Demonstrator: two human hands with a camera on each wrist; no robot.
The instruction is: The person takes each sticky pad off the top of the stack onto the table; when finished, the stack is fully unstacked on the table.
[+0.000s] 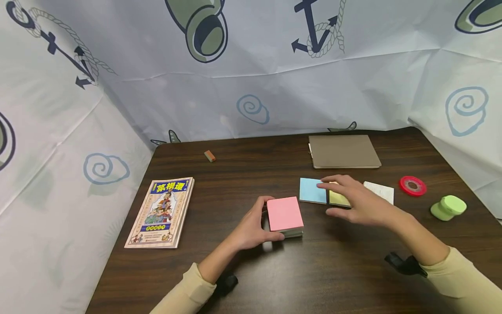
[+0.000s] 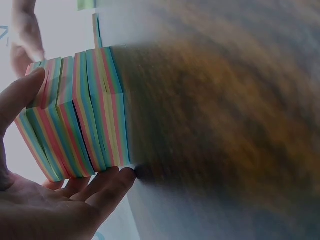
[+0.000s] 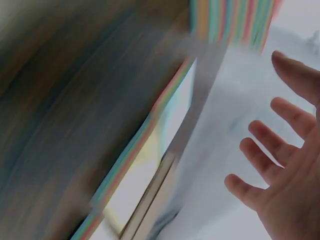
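My left hand [image 1: 252,227] grips a tall stack of sticky note pads [image 1: 285,213] topped with pink, thumb on its near side and fingers round the far side. In the left wrist view the stack's edges [image 2: 82,117] show bands of pink, yellow, green and blue. To its right my right hand [image 1: 362,203] hovers with fingers spread, and the right wrist view shows nothing in it. Beneath and beside that hand lie a blue pad [image 1: 310,191], a partly covered yellow pad [image 1: 338,199] and a white pad [image 1: 381,192].
A comic book [image 1: 161,213] lies at the left. Toward the back are a small orange eraser [image 1: 209,156] and a brown notebook [image 1: 345,151]. At the right sit a red ring-shaped tape roll [image 1: 412,186] and a light green container [image 1: 448,207]. Patterned cloth [image 1: 219,104] hangs behind the dark table.
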